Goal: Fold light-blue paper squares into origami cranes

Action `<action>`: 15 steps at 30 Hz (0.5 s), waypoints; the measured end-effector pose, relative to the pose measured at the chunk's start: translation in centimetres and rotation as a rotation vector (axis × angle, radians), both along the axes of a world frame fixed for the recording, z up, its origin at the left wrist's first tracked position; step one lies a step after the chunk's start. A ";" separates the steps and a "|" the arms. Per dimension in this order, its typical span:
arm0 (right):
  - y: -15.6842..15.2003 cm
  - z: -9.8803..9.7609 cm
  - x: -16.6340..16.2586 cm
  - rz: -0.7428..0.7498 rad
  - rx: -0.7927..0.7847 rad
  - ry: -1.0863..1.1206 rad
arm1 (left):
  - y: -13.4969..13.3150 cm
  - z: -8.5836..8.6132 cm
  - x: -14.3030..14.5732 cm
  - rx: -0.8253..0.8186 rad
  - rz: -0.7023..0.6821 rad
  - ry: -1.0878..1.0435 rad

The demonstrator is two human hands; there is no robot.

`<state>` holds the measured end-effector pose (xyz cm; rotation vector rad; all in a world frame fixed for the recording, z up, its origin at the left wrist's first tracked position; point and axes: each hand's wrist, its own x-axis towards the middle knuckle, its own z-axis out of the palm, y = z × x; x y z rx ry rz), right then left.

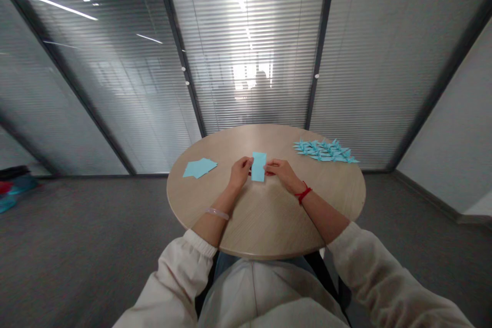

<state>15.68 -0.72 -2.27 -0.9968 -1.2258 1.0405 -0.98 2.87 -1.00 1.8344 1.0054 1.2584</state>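
Note:
A light-blue sheet of paper (259, 166), shaped as an upright rectangle, is held between my two hands just above the round wooden table (265, 230). My left hand (241, 170) pinches its left edge with thumb and fingers. On the opposite edge, my right hand (282, 171) grips the paper the same way. Whether the sheet is folded in layers is too small to tell. Left of my hands lie several flat blue sheets (200, 168), overlapping. To the right sits a cluster of folded blue paper cranes (326, 151), packed close together.
Glass partition panels with blinds (249, 97) stand right behind the table's far edge. On the grey carpet (96, 246) at the far left is a blurred heap of dark, red and blue items (15, 184). A white wall (453, 123) rises on the right.

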 end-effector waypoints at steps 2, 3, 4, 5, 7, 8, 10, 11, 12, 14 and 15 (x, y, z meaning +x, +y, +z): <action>0.0 0.1 0.0 0.016 -0.002 0.018 | -0.1 0.2 0.0 0.077 0.062 0.073; 0.0 0.1 -0.1 0.028 0.000 0.023 | -0.2 0.3 0.0 0.124 0.097 0.105; -0.1 0.2 -0.1 0.039 0.003 0.025 | -0.3 0.4 0.0 0.164 0.123 0.128; -0.1 0.2 -0.1 0.044 0.007 0.027 | -0.4 0.4 0.0 0.189 0.135 0.141; -0.2 0.3 -0.2 0.044 0.013 0.027 | -0.5 0.5 0.0 0.193 0.118 0.141; -0.2 0.3 -0.2 0.041 0.012 0.028 | -0.6 0.6 0.0 0.183 0.100 0.133; -0.1 0.2 -0.1 0.032 0.006 0.030 | -0.6 0.6 -0.1 0.161 0.065 0.110; 0.0 0.2 -0.1 0.027 0.004 0.031 | -0.6 0.6 -0.1 0.150 0.050 0.100; 0.1 0.1 0.0 0.021 0.004 0.033 | -0.6 0.5 -0.1 0.138 0.036 0.093; 0.2 0.1 0.1 0.008 0.012 0.035 | -0.5 0.4 -0.1 0.109 0.012 0.091; 0.3 0.0 0.2 0.002 0.017 0.035 | -0.3 0.3 0.0 0.100 0.006 0.097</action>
